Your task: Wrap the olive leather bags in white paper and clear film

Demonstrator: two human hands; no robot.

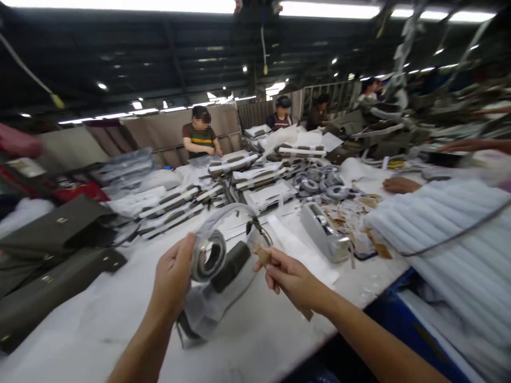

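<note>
My left hand (173, 274) is closed on the side of a grey, wrapped coil (208, 255), which looks like a rolled strap. From it a pale band (229, 209) arcs over toward my right hand (291, 276). Between the thumb and fingers of that hand is a brown paper tag (263, 256); a brown strip (297, 304) also shows below the palm. Beneath both hands lies a dark olive and white wrapped bundle (231, 266), partly hidden and blurred. A grey tape dispenser (324, 234) stands to the right of my right hand.
Several grey coils (335, 191) lie beyond the dispenser, beside scattered brown tags (359, 213). Stacked wrapped pieces (175, 210) cover the far table. Olive bags (51, 239) lie left, white padding (447, 223) right. Another person's hand (401, 184) rests nearby; co-workers (199, 133) are behind.
</note>
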